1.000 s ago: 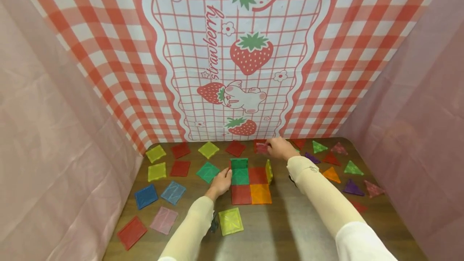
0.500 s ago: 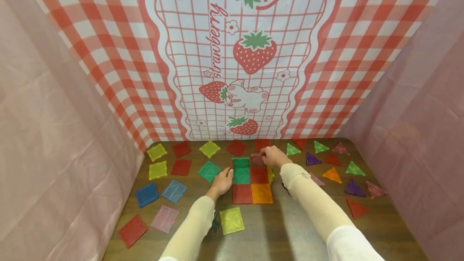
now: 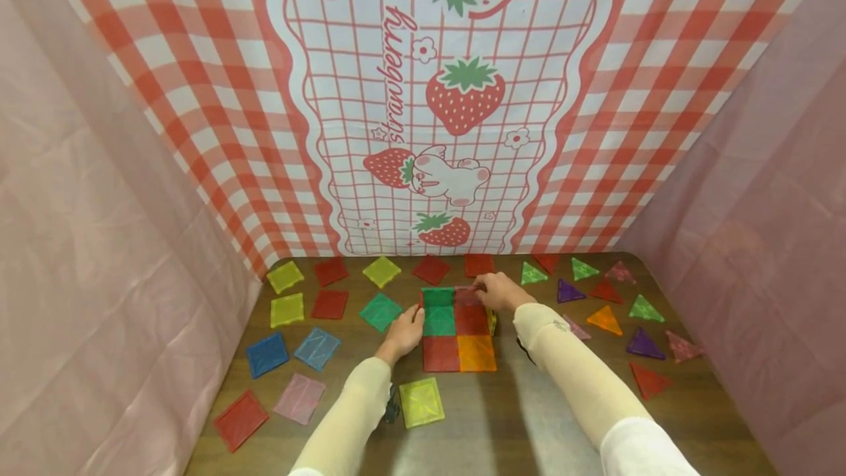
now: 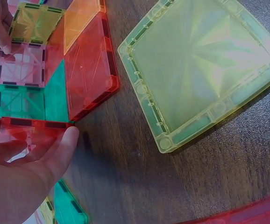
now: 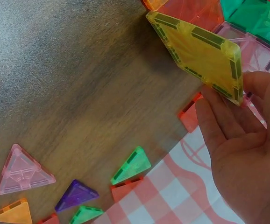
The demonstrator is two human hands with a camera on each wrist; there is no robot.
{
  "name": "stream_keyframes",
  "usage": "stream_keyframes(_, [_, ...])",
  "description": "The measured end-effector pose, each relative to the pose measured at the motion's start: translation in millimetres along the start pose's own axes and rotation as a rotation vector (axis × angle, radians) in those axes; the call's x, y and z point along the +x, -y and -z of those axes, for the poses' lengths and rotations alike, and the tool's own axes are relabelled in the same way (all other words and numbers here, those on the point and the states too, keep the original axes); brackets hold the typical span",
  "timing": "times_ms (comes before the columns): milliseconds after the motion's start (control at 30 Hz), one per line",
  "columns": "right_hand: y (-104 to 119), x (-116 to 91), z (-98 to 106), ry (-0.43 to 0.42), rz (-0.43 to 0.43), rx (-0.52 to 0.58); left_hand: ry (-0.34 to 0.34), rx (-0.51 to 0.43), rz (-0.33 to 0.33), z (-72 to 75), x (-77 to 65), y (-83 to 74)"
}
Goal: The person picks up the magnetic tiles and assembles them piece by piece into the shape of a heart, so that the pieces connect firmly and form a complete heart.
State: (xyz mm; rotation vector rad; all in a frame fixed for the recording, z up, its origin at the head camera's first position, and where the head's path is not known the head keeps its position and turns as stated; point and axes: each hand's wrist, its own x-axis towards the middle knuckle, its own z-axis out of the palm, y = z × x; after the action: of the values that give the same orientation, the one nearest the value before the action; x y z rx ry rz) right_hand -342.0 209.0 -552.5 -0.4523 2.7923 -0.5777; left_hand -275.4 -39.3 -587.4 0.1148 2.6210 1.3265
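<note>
Four flat magnetic tiles form a square base: green (image 3: pixel 439 322), red (image 3: pixel 471 320), red (image 3: pixel 440 355) and orange (image 3: pixel 477 353). My left hand (image 3: pixel 403 333) holds an upright red tile (image 4: pixel 37 122) at the base's left edge, its thumb by the lower corner. Along the back edge stands a green tile (image 4: pixel 20 103). Beside it is an upright pink tile (image 4: pixel 23 65), pinched at its top by my right hand (image 3: pixel 500 292). A yellow tile (image 5: pixel 200 51) stands on the right edge, close to the right fingers, which partly hide the pink tile in the right wrist view.
Loose square tiles lie to the left and back, among them a blue one (image 3: pixel 267 355) and a green one (image 3: pixel 380 312). A yellow square (image 3: pixel 422 402) lies in front of the base. Several triangles, such as an orange one (image 3: pixel 605 319), lie on the right. A strawberry-print cloth (image 3: pixel 463 94) hangs behind.
My right hand has brought the pink tile from the table's back toward me, and it now stands on the base's back edge beside the green one. The left hand has stayed in place.
</note>
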Motion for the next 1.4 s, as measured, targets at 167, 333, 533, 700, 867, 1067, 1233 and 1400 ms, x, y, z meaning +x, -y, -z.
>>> stream_keyframes(167, [1.0,-2.1,-0.4,-0.011,0.006,0.006,-0.01,-0.003,-0.005,-0.5,0.2,2.1])
stream_keyframes(333, [1.2,-4.2,-0.4,-0.015,-0.002,0.017,-0.019,0.002,-0.016,-0.8,-0.6,2.8])
stream_keyframes(533, [3.6,-2.3,-4.3,-0.02,0.042,-0.001,-0.016,0.007,-0.023,1.3,-2.0,4.2])
stream_keyframes(700, [4.5,0.3,-8.3,-0.039,0.065,-0.019,-0.012,0.026,-0.035,4.4,-3.4,7.1])
stream_keyframes(867, [5.2,0.4,-8.6,-0.05,0.042,-0.008,-0.173,0.106,-0.06,8.7,-8.2,18.1])
stream_keyframes(1067, [5.6,-4.2,-5.6,-0.039,0.021,-0.032,-0.252,0.382,-0.064,24.2,-3.8,40.5])
stream_keyframes(1233, [-0.7,-9.0,-5.1,-0.058,0.014,-0.035,-0.069,0.559,-0.004,37.5,-0.5,51.3])
stream_keyframes(1400, [-10.9,-16.5,-2.1,-0.091,-0.01,-0.038,0.054,0.64,-0.001,37.9,-2.3,50.2])
